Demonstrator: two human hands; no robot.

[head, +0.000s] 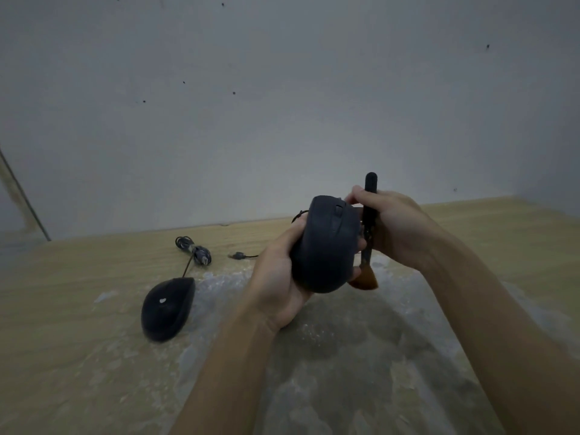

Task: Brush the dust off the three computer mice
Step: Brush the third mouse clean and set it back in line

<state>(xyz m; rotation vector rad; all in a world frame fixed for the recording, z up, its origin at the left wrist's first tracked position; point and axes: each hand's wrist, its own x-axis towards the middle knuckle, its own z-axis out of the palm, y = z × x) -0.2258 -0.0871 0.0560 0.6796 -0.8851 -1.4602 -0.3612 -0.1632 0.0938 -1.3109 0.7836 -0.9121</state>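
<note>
My left hand (pixel 276 277) grips a black computer mouse (pixel 326 243) and holds it up above the table, its scroll wheel turned toward me. My right hand (pixel 395 224) holds a black-handled brush (pixel 369 199) upright, just right of the mouse. The brush's brown bristles (pixel 365 281) point down beside the mouse's lower right edge. A second black mouse (pixel 166 307) lies on the table to the left, with its bundled cable (pixel 196 251) behind it. A third mouse is not in view.
The wooden table (pixel 62 309) has a worn, greyish dusty patch in the middle. A USB plug (pixel 238 255) on a thin cable lies behind my left hand. A bare grey wall (pixel 282 105) stands close behind the table's far edge.
</note>
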